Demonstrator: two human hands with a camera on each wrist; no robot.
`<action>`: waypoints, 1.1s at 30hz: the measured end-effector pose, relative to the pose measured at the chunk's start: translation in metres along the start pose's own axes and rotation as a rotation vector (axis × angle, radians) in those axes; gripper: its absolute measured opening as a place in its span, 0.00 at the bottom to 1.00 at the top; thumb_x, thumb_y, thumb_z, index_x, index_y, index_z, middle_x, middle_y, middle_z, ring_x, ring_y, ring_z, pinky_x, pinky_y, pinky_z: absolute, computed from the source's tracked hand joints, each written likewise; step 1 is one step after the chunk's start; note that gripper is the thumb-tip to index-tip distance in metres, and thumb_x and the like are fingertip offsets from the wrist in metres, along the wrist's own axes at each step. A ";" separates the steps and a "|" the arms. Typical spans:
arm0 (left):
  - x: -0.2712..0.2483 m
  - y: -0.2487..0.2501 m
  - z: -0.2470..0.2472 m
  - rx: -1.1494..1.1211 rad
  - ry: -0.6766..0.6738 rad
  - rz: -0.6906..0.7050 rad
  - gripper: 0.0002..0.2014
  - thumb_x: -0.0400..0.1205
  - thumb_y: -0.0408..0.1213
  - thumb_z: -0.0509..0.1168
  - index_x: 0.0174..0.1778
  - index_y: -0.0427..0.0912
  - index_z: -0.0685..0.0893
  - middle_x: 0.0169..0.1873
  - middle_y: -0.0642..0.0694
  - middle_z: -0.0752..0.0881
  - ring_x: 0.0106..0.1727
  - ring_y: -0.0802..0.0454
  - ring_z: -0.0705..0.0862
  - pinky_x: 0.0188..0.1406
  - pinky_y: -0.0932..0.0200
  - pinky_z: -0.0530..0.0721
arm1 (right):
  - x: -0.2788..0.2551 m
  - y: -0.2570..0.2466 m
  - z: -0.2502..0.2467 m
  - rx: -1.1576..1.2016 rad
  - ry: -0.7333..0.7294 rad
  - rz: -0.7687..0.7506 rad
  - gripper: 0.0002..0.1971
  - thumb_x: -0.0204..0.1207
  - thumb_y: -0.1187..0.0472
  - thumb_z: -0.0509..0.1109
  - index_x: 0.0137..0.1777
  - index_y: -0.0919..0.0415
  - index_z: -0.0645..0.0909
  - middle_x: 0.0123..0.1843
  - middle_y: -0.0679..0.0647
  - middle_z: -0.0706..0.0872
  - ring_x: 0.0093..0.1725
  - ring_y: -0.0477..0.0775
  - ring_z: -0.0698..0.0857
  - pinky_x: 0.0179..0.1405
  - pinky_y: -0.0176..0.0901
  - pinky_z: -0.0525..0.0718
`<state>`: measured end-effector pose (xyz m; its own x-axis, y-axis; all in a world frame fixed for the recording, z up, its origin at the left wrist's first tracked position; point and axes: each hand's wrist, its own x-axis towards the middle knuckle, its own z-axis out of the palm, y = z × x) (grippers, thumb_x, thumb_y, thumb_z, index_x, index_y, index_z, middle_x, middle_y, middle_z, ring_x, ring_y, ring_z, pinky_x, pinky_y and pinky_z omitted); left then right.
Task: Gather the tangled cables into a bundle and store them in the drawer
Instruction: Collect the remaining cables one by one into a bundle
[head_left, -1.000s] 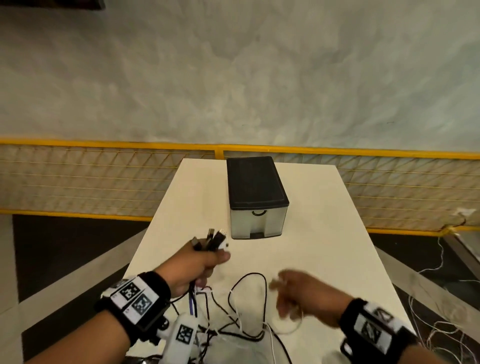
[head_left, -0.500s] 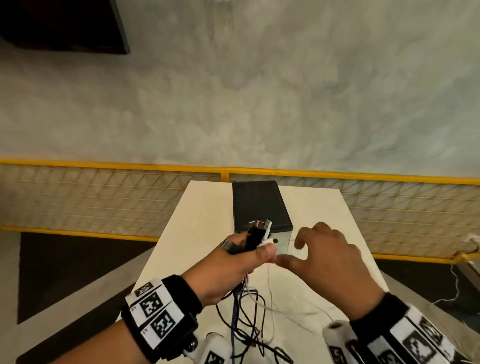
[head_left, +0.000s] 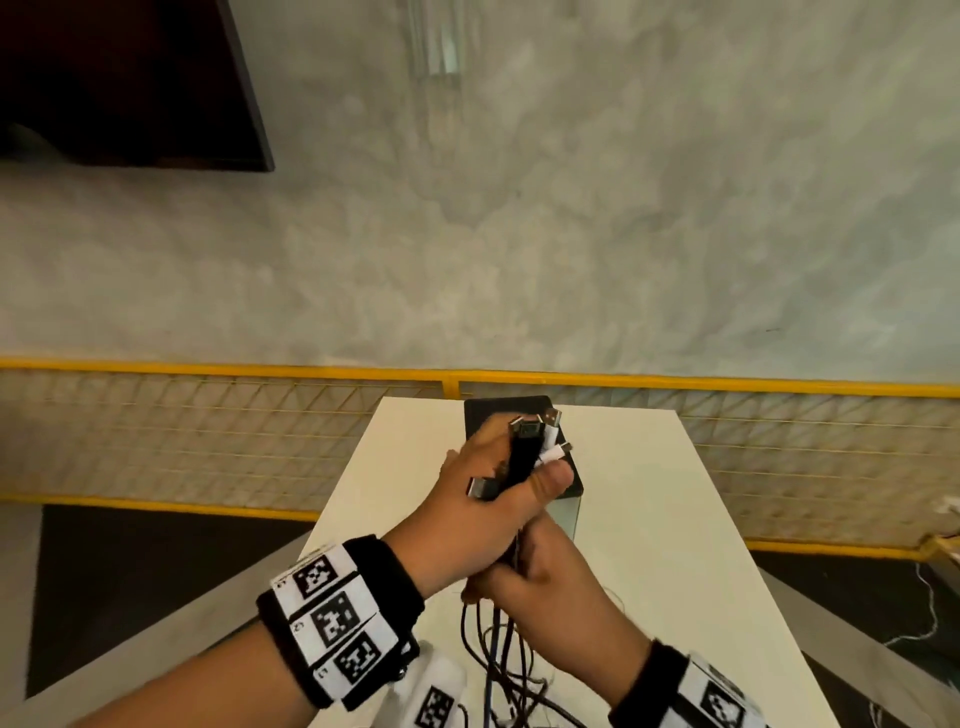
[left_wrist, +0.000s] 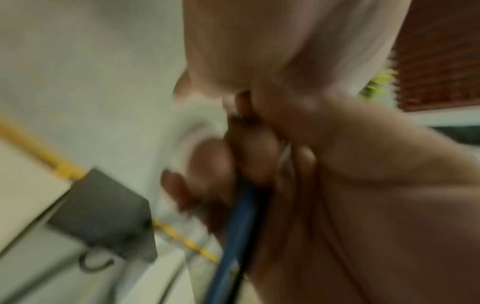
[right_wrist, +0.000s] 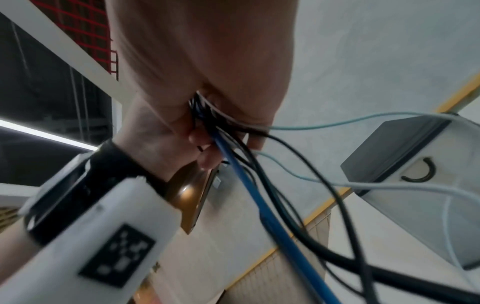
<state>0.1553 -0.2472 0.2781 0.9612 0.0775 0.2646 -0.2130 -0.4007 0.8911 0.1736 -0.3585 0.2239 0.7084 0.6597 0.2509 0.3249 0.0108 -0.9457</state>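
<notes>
My left hand (head_left: 511, 486) is raised over the white table (head_left: 649, 519) and grips a bunch of cable ends, with black and white plugs (head_left: 535, 436) sticking up above the fist. Directly beneath it my right hand (head_left: 524, 569) is curled round the same cables (head_left: 498, 639), which hang down in black, blue and white strands to the table. In the right wrist view the blue cable (right_wrist: 259, 195) runs out of my right hand (right_wrist: 233, 125). The left wrist view is blurred; my left hand (left_wrist: 233, 164) wraps the blue cable (left_wrist: 236, 230). The drawer unit (head_left: 485, 410), black-topped, stands behind my hands with its drawer closed (right_wrist: 420, 172).
A yellow-framed mesh fence (head_left: 208, 431) runs behind the table's far edge. Dark floor lies on both sides of the table. Loose white wires (head_left: 930, 603) trail on the floor at the right. A grey wall rises behind.
My left hand lifted the plug ends higher in front of the drawer unit. My right hand dropped from beside the plugs to under the left fist and closed round the cables.
</notes>
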 end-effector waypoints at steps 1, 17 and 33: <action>0.003 0.002 -0.003 -0.050 -0.016 -0.024 0.15 0.76 0.60 0.67 0.59 0.69 0.81 0.58 0.61 0.84 0.55 0.76 0.82 0.56 0.72 0.78 | 0.001 -0.001 -0.003 0.014 -0.007 0.016 0.16 0.68 0.69 0.64 0.52 0.50 0.77 0.39 0.42 0.86 0.39 0.46 0.87 0.49 0.63 0.88; -0.003 -0.002 -0.006 -0.524 -0.292 -0.293 0.23 0.81 0.59 0.58 0.42 0.44 0.90 0.56 0.53 0.91 0.42 0.50 0.91 0.35 0.53 0.80 | 0.003 -0.007 -0.010 -0.185 -0.193 0.093 0.11 0.63 0.69 0.57 0.36 0.52 0.73 0.27 0.48 0.84 0.25 0.41 0.76 0.27 0.36 0.75; 0.000 -0.013 -0.002 -0.780 -0.199 -0.306 0.23 0.82 0.51 0.56 0.52 0.37 0.88 0.68 0.49 0.85 0.71 0.47 0.83 0.56 0.64 0.84 | 0.006 -0.004 -0.012 -0.149 -0.254 0.215 0.12 0.62 0.69 0.57 0.34 0.48 0.71 0.27 0.50 0.83 0.26 0.48 0.76 0.27 0.43 0.76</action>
<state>0.1581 -0.2400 0.2671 0.9933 -0.1110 -0.0335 0.0714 0.3589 0.9306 0.1835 -0.3638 0.2319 0.5987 0.8005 -0.0277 0.2862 -0.2461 -0.9260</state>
